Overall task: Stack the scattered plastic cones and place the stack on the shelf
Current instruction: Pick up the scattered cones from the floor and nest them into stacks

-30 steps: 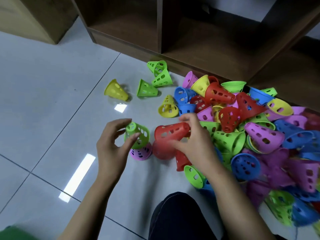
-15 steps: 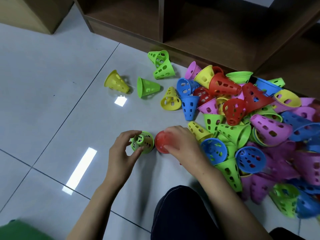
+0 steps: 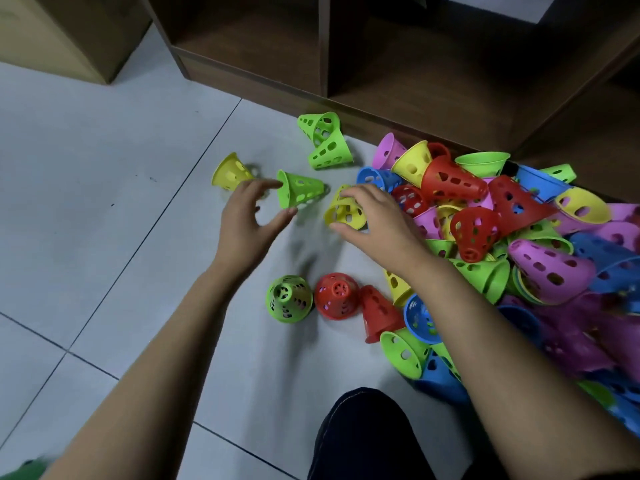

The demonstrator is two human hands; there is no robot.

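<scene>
Spreading across the whole view, a pale tiled floor [image 3: 104,244] carries everything. Along the far edge stands a brown wooden shelf [image 3: 322,50] with open compartments at floor level. On the right, reaching from the shelf's foot to the near edge, lies a big heap of cones [image 3: 540,258] in red, blue, green, yellow and pink, tumbled over one another. A dark-trousered knee [image 3: 363,438] shows at the near edge.

The left hand [image 3: 247,223] reaches far and left of centre, fingers spread wide, forefinger and thumb on either side of the wide rim of a green cone [image 3: 301,192] lying on its side; I cannot tell whether they touch it. The right hand [image 3: 379,220] arches over a yellow cone [image 3: 346,213] at the heap's left edge, fingers curved across its top and thumb against its lower rim.

Nearer the person, between the forearms, an upright green cone [image 3: 289,299] and an upright red cone [image 3: 336,296] stand wide end down, side by side. A lying red cone [image 3: 379,315] sits just right of them. Far left lies a lone yellow cone [image 3: 231,172], and two more green cones [image 3: 325,143] rest together near the shelf.
</scene>
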